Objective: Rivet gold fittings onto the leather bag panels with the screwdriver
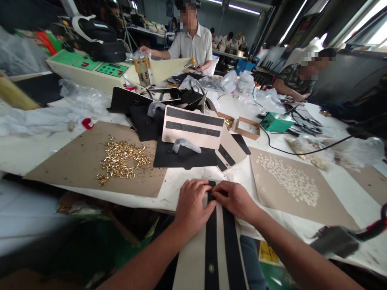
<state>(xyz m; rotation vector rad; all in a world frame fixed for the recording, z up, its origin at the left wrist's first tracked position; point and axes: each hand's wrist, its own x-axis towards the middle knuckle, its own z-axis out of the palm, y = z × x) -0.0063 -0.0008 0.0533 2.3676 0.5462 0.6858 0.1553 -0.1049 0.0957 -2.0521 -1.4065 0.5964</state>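
A beige panel with black strips (220, 241) extends from the table edge toward my body. My left hand (193, 205) lies on its far left part, fingers bent over the edge and thumb on the black strip. Beside it, my right hand (232, 197) pinches at the same strip near the far end; what is between its fingertips is too small to make out. A small round brass-coloured spot (211, 268) shows on the strip nearer to me. Beyond my hands, another beige panel with black strips (193, 127) leans on black pieces (163, 157).
Gold metal buckles (121, 159) are heaped on brown paper at left. Small clear pieces (290, 181) lie on brown paper at right. Small cardboard boxes (247, 128), a green box (276, 121) with a cable and a cream machine (87, 72) stand farther back. Two people sit across the table.
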